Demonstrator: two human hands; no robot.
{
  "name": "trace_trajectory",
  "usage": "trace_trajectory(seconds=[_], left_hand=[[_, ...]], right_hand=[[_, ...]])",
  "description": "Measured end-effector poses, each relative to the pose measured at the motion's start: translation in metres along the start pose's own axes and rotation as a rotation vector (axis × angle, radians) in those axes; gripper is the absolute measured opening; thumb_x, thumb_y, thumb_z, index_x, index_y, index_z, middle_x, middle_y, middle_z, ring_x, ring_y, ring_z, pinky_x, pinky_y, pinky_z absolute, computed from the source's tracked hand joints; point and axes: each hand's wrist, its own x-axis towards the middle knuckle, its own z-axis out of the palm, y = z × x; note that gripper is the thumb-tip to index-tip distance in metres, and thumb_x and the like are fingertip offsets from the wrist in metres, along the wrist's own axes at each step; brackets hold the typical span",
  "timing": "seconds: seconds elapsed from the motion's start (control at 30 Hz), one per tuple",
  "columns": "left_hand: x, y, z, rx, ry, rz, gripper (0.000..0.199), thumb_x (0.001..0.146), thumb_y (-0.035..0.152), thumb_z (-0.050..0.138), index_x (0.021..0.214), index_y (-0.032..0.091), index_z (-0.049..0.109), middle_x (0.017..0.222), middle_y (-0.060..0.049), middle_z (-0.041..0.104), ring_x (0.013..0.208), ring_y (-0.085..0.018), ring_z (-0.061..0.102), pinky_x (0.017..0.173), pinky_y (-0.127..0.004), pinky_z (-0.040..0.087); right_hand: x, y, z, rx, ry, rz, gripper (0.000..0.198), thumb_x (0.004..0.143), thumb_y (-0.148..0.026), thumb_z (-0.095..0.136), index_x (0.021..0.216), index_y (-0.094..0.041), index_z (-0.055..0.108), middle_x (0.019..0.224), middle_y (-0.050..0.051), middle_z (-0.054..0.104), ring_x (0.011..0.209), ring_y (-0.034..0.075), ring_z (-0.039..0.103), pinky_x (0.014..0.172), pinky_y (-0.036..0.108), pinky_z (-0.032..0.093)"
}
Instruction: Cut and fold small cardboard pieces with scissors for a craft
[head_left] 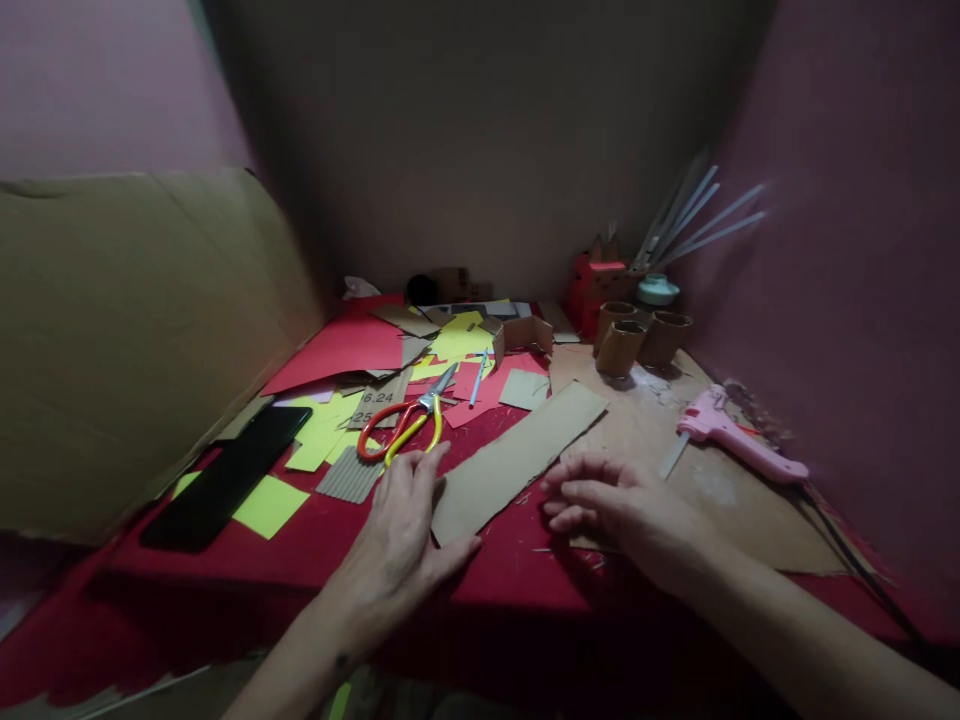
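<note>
A long cardboard strip lies slantwise on the red tablecloth, between my two hands. At its near left end is my left hand, thumb and fingers spread around the corner and seemingly touching the edge. My right hand hovers just right of the strip with fingers loosely curved and apart, nothing visible in it. Beyond my left fingertips rest scissors with one red and one yellow handle. A ridged piece of corrugated cardboard sits beside that hand.
On the right, a pink glue gun with a cord lies on a cardboard sheet. Cardboard tubes stand behind it. A black phone, yellow paper and red paper cover the left. A large cardboard panel borders the table.
</note>
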Motion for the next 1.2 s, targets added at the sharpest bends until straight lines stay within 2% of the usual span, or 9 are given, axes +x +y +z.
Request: trace_trajectory(seconds=[0.13,0.27,0.4,0.5,0.63,0.77,0.93,1.03,1.2], left_hand=[[0.004,-0.001,0.002,0.036,0.014,-0.019,0.073,0.075,0.04,0.067,0.137,0.015,0.036,0.111,-0.012,0.05,0.104,-0.031,0.049,0.091,-0.051,0.043],[0.005,-0.001,0.0,0.096,0.019,-0.018,0.068,0.072,0.044,0.069,0.128,0.014,0.046,0.109,-0.013,0.053,0.102,-0.034,0.046,0.088,-0.053,0.042],[-0.001,0.002,0.0,0.038,0.022,-0.031,0.075,0.073,0.038,0.071,0.136,0.02,0.036,0.115,-0.011,0.05,0.107,-0.032,0.047,0.091,-0.051,0.042],[-0.007,0.002,0.003,-0.069,0.074,-0.008,0.073,0.077,0.03,0.067,0.139,0.028,0.029,0.122,-0.008,0.044,0.113,-0.027,0.048,0.094,-0.045,0.043],[-0.011,0.0,0.008,-0.184,0.178,-0.083,0.061,0.078,0.028,0.064,0.134,0.028,0.038,0.123,-0.008,0.046,0.114,-0.027,0.05,0.092,-0.041,0.046],[-0.013,0.002,0.013,-0.468,0.201,-0.208,0.05,0.08,0.034,0.063,0.127,0.027,0.046,0.123,-0.008,0.054,0.109,-0.027,0.057,0.09,-0.041,0.048],[-0.01,0.017,0.008,-0.902,0.163,-0.403,0.054,0.072,0.038,0.074,0.12,0.022,0.053,0.104,-0.006,0.067,0.091,-0.024,0.066,0.07,-0.029,0.054],[-0.006,0.023,0.004,-1.074,0.14,-0.419,0.055,0.07,0.035,0.077,0.118,0.022,0.054,0.099,-0.006,0.07,0.085,-0.023,0.067,0.069,-0.029,0.053],[0.0,0.025,-0.002,-1.235,0.174,-0.395,0.051,0.071,0.03,0.078,0.117,0.02,0.056,0.102,-0.007,0.07,0.093,-0.024,0.066,0.08,-0.033,0.052]], right_hand=[[-0.009,0.01,0.005,0.235,-0.058,0.057,0.022,0.07,-0.017,0.071,0.088,-0.012,0.061,0.086,0.012,0.071,0.068,0.021,0.071,0.074,0.037,0.056],[-0.012,0.015,0.011,0.33,-0.04,0.074,0.027,0.069,-0.014,0.068,0.094,-0.011,0.058,0.087,0.014,0.072,0.072,0.026,0.073,0.08,0.042,0.054],[-0.014,0.014,0.019,0.38,0.027,0.111,0.028,0.071,-0.013,0.065,0.097,-0.009,0.056,0.09,0.016,0.072,0.075,0.026,0.073,0.083,0.041,0.053],[-0.015,0.012,0.025,0.415,0.083,0.128,0.036,0.069,-0.01,0.065,0.104,-0.008,0.053,0.089,0.016,0.071,0.073,0.026,0.072,0.083,0.041,0.053],[-0.012,0.013,0.029,0.472,0.06,0.134,0.048,0.069,-0.006,0.063,0.114,-0.006,0.046,0.087,0.016,0.07,0.072,0.026,0.072,0.082,0.042,0.053],[-0.008,0.012,0.03,0.445,0.025,0.111,0.056,0.066,-0.004,0.067,0.117,-0.008,0.044,0.084,0.012,0.069,0.072,0.024,0.071,0.081,0.039,0.053],[0.002,0.005,0.032,0.39,0.08,0.05,0.048,0.066,-0.009,0.071,0.109,-0.009,0.048,0.08,0.01,0.068,0.071,0.024,0.07,0.08,0.04,0.053],[0.01,0.001,0.03,0.394,0.059,-0.014,0.039,0.068,-0.014,0.074,0.101,-0.01,0.053,0.08,0.008,0.067,0.073,0.023,0.07,0.078,0.038,0.054],[0.015,-0.003,0.027,0.322,0.02,-0.053,0.029,0.069,-0.015,0.071,0.093,-0.013,0.055,0.076,0.005,0.065,0.068,0.02,0.068,0.072,0.035,0.055]])
